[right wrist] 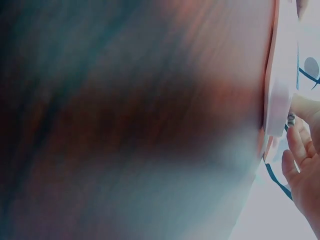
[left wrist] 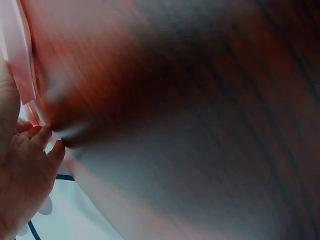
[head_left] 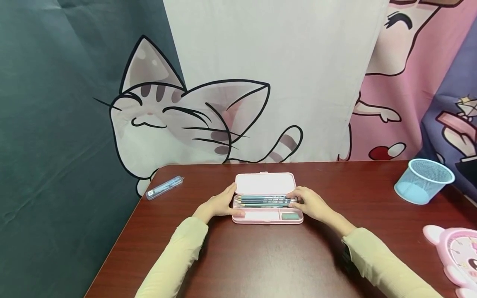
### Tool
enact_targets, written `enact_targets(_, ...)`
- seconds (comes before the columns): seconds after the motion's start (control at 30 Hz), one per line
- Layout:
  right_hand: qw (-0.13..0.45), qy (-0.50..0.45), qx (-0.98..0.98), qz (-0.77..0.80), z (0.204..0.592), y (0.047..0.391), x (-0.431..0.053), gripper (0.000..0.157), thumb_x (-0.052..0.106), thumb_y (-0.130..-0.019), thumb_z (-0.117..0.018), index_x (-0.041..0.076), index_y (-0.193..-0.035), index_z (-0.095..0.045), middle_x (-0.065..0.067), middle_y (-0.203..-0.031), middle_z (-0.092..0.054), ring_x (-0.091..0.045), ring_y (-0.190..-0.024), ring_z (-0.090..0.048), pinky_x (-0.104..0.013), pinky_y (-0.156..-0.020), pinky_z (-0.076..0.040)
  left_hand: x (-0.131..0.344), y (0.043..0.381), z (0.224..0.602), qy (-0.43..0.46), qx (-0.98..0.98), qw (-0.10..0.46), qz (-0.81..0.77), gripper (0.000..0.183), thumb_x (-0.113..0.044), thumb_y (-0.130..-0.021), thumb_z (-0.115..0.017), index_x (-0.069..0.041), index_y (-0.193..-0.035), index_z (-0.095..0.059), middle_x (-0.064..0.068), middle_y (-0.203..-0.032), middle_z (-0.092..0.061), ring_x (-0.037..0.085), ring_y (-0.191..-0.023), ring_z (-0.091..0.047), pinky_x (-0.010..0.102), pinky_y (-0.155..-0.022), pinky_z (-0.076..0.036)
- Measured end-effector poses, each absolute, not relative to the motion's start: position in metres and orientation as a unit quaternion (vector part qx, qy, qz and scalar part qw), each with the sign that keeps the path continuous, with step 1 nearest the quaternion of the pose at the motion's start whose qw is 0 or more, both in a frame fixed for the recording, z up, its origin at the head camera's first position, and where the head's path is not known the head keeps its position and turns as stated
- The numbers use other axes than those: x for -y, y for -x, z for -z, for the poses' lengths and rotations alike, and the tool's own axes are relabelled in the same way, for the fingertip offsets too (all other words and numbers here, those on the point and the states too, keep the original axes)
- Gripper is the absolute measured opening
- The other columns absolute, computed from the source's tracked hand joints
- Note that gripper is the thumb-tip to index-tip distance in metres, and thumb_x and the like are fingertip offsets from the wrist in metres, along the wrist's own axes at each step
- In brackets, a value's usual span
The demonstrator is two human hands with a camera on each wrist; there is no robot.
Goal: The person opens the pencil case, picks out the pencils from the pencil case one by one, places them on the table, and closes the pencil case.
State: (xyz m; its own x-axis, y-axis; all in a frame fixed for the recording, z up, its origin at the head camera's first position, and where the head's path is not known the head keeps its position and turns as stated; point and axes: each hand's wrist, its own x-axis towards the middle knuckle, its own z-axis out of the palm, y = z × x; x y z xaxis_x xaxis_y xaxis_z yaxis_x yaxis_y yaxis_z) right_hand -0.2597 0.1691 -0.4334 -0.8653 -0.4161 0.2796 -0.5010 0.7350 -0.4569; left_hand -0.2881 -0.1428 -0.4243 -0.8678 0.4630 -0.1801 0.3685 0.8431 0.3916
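Note:
An open pink pencil case (head_left: 264,183) lies in the middle of the dark wooden table (head_left: 261,256). Several blue-green pencils (head_left: 262,200) lie in its tray, with a green eraser (head_left: 291,216) in the front right compartment. My left hand (head_left: 220,205) grips the case's left end, thumb on the front edge. At the right end, my right hand (head_left: 311,203) holds the case with its fingers over the pencil ends. The left wrist view is blurred; it shows the left hand (left wrist: 25,170) beside the case (left wrist: 20,55). The right wrist view has the right hand (right wrist: 305,165) at the case's corner (right wrist: 280,95).
A clear tube (head_left: 165,187) with a blue insert lies at the table's back left. A blue mesh cup (head_left: 422,181) stands at the back right, and a pink cat-shaped clock (head_left: 456,252) lies at the right edge. Cartoon-cat cloth hangs behind the table.

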Motion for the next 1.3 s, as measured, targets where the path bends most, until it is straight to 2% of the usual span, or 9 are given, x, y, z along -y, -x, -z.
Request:
enact_targets(0.17, 0.09, -0.254, 0.928, -0.258, 0.432, 0.259, -0.173, 0.02, 0.014, -0.076, -0.073, 0.009, -0.096, -0.071, -0.003, -0.089, -0.061, -0.012, -0.076, -0.049, -0.027, -0.066, -0.04, 0.139, 0.288, 0.424, -0.206, -0.952, 0.141, -0.179, 0.108, -0.055, -0.07, -0.07, -0.005, -0.147, -0.012, 0.012, -0.154, -0.013, 0.023, -0.14, -0.021, 0.047, -0.106, -0.029)
enact_targets(0.33, 0.109, -0.26, 0.926, -0.251, 0.433, 0.262, -0.175, 0.017, 0.013, -0.076, -0.073, 0.009, -0.092, -0.072, -0.002, -0.086, -0.062, -0.012, -0.076, -0.049, -0.028, -0.065, -0.04, 0.135, 0.288, 0.419, -0.195, -0.955, 0.145, -0.172, 0.108, -0.055, -0.07, -0.071, -0.006, -0.147, -0.013, 0.01, -0.154, -0.014, 0.024, -0.14, -0.021, 0.05, -0.107, -0.027)
enact_targets(0.63, 0.157, -0.264, 0.884, -0.352, 0.434, 0.266, -0.18, 0.013, 0.005, -0.075, -0.072, 0.004, -0.089, -0.073, -0.004, -0.078, -0.067, -0.006, -0.065, -0.049, -0.019, -0.058, -0.042, 0.132, 0.287, 0.415, -0.197, -0.955, 0.146, -0.165, 0.107, -0.053, -0.07, -0.071, -0.005, -0.146, -0.014, 0.011, -0.153, -0.016, 0.024, -0.14, -0.021, 0.05, -0.107, -0.026)
enact_targets(0.97, 0.117, -0.205, 0.889, -0.392, 0.424, 0.261, -0.21, 0.015, 0.016, -0.079, -0.07, 0.01, -0.093, -0.073, -0.006, -0.085, -0.072, 0.0, -0.075, -0.058, -0.014, -0.067, -0.046, 0.132, 0.287, 0.416, -0.198, -0.957, 0.139, -0.162, 0.107, -0.052, -0.07, -0.072, -0.004, -0.146, -0.015, 0.013, -0.153, -0.017, 0.024, -0.14, -0.022, 0.046, -0.108, -0.027)
enact_targets(1.1, 0.156, -0.212, 0.888, -0.376, 0.423, 0.259, -0.23, 0.01, 0.013, -0.079, -0.07, 0.011, -0.089, -0.072, -0.006, -0.082, -0.071, 0.004, -0.072, -0.056, -0.011, -0.064, -0.043, 0.134, 0.287, 0.418, -0.197, -0.957, 0.135, -0.165, 0.107, -0.052, -0.07, -0.073, -0.003, -0.146, -0.016, 0.014, -0.152, -0.017, 0.025, -0.139, -0.023, 0.048, -0.107, -0.028)
enact_targets(1.3, 0.218, -0.182, 0.895, -0.345, 0.423, 0.253, -0.273, 0.007, 0.009, -0.079, -0.07, 0.01, -0.086, -0.071, -0.009, -0.082, -0.071, 0.018, -0.075, -0.05, -0.003, -0.066, -0.038, 0.137, 0.285, 0.42, -0.189, -0.958, 0.141, -0.164, 0.107, -0.054, -0.07, -0.071, -0.004, -0.146, -0.014, 0.011, -0.153, -0.017, 0.025, -0.139, -0.022, 0.051, -0.107, -0.026)
